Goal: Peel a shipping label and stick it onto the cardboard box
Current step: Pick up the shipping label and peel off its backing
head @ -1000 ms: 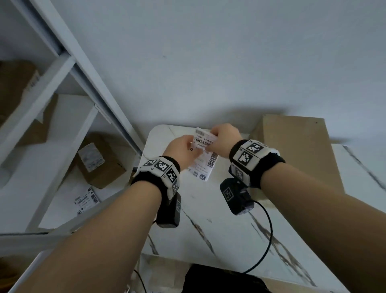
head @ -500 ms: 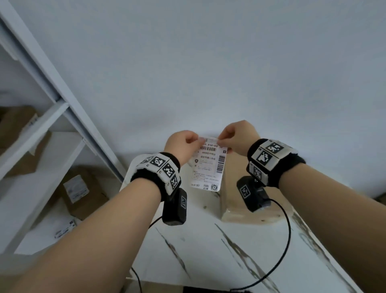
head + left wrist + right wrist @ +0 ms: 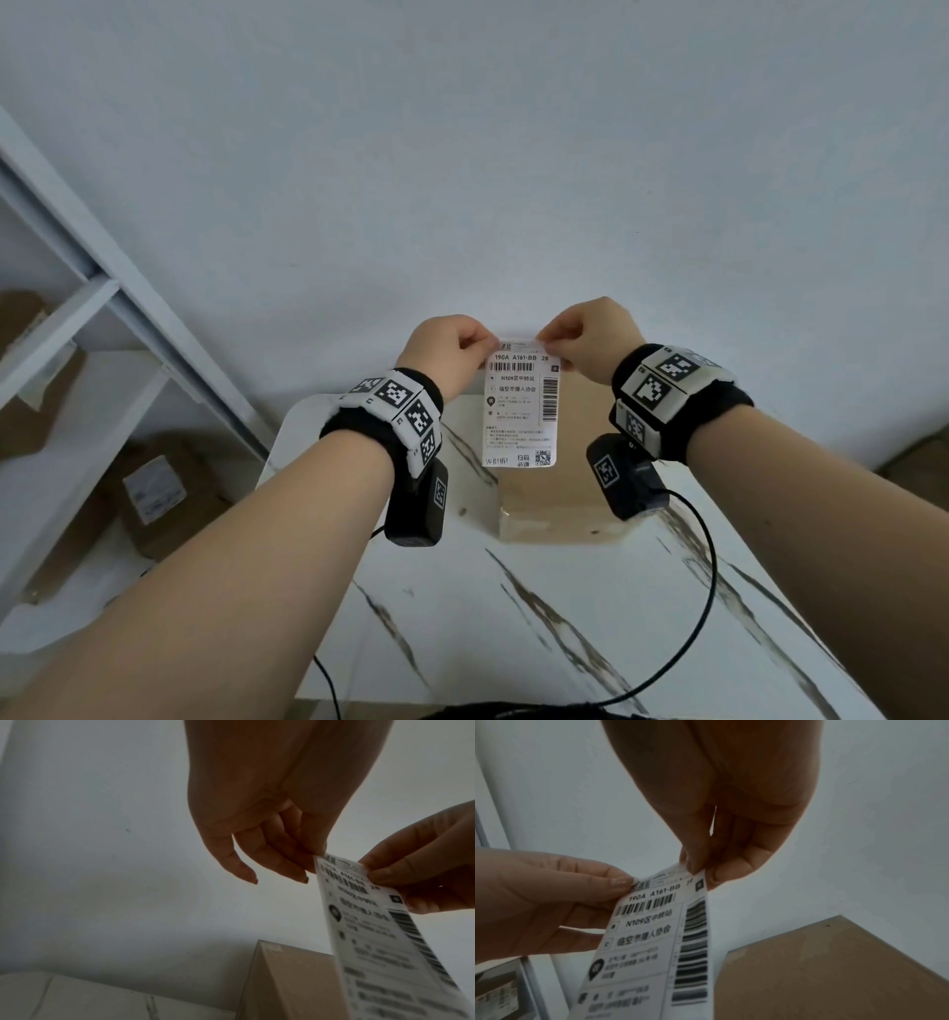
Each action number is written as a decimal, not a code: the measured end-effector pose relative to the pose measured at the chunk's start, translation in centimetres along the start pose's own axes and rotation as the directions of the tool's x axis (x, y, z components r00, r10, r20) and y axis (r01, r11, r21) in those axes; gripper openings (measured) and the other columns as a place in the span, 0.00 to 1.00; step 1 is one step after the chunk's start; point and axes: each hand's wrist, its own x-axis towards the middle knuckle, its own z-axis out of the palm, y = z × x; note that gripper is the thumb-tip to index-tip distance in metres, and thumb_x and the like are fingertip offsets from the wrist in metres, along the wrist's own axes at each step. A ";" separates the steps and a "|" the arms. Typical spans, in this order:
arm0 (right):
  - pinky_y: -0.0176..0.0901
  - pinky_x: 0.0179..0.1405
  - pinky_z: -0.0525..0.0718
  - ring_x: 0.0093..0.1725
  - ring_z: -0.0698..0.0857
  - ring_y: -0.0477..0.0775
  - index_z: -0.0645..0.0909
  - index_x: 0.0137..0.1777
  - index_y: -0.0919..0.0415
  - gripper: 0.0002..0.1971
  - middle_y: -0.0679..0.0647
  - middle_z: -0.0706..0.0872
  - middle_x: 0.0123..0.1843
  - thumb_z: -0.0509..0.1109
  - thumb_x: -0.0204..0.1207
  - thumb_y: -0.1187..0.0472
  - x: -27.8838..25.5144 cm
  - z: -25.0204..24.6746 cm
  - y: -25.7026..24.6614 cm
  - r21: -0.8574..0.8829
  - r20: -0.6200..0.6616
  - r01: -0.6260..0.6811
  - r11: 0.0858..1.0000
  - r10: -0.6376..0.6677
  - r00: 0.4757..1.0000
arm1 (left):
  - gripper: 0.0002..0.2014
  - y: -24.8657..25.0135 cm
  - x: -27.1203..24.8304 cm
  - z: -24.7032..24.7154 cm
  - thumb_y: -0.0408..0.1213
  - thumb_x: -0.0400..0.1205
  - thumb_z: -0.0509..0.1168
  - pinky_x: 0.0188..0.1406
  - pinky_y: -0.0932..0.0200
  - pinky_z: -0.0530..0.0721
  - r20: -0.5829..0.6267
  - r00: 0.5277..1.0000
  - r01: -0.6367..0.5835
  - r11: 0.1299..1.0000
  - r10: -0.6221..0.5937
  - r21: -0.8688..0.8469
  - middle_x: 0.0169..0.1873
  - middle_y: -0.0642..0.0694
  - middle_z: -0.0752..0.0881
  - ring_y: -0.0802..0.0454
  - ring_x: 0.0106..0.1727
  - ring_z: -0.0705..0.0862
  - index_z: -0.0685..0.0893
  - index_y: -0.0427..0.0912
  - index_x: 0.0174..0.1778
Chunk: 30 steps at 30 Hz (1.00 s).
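Observation:
A white shipping label (image 3: 521, 406) with barcodes and printed text hangs upright in the air, printed side toward me. My left hand (image 3: 452, 349) pinches its top left corner, and my right hand (image 3: 585, 336) pinches its top right corner. The same label (image 3: 652, 939) shows between both hands in the right wrist view, and blurred (image 3: 385, 933) in the left wrist view. Behind and below it a plain brown cardboard box (image 3: 554, 493) stands on the white marble table (image 3: 513, 616). That box (image 3: 834, 969) lies under my right hand.
A white shelf unit (image 3: 77, 360) at the left holds brown parcels (image 3: 154, 488) with labels. A white wall (image 3: 462, 154) rises behind the table. Black cables (image 3: 703, 591) run from the wrist cameras over the table toward me.
Both hands have lifted the label from low over the table and turned it upright. The hands now hold its two top corners, apart from each other.

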 end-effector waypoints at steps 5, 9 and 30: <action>0.39 0.48 0.81 0.43 0.82 0.50 0.88 0.52 0.63 0.08 0.57 0.91 0.50 0.71 0.74 0.67 -0.3 0.0 0.6 -0.021 -0.072 -0.006 1.000 0.005 0.997 | 0.09 0.4 -0.2 0.5 0.41 0.80 0.66 0.60 0.46 0.85 -0.045 0.999 0.018 1.000 -0.019 -0.009 0.44 0.43 0.92 0.45 0.50 0.89 0.90 0.42 0.45; 0.40 0.44 0.77 0.45 0.80 0.51 0.84 0.49 0.60 0.07 0.55 0.85 0.50 0.73 0.71 0.65 -0.5 0.5 0.3 -0.055 -0.222 0.028 0.998 -0.040 0.974 | 0.06 0.7 -0.2 0.8 0.42 0.79 0.67 0.59 0.46 0.86 -0.096 0.994 0.044 0.999 -0.045 -0.013 0.44 0.45 0.92 0.46 0.50 0.90 0.89 0.45 0.42; 0.43 0.41 0.83 0.42 0.83 0.52 0.86 0.47 0.66 0.08 0.59 0.89 0.45 0.71 0.74 0.61 -2.1 2.3 -0.6 0.082 -0.089 -0.009 0.997 0.016 0.996 | 0.10 1.8 -1.2 1.8 0.37 0.80 0.67 0.61 0.48 0.85 -0.025 0.999 0.020 0.992 -0.024 -0.125 0.48 0.38 0.92 0.42 0.53 0.90 0.90 0.36 0.48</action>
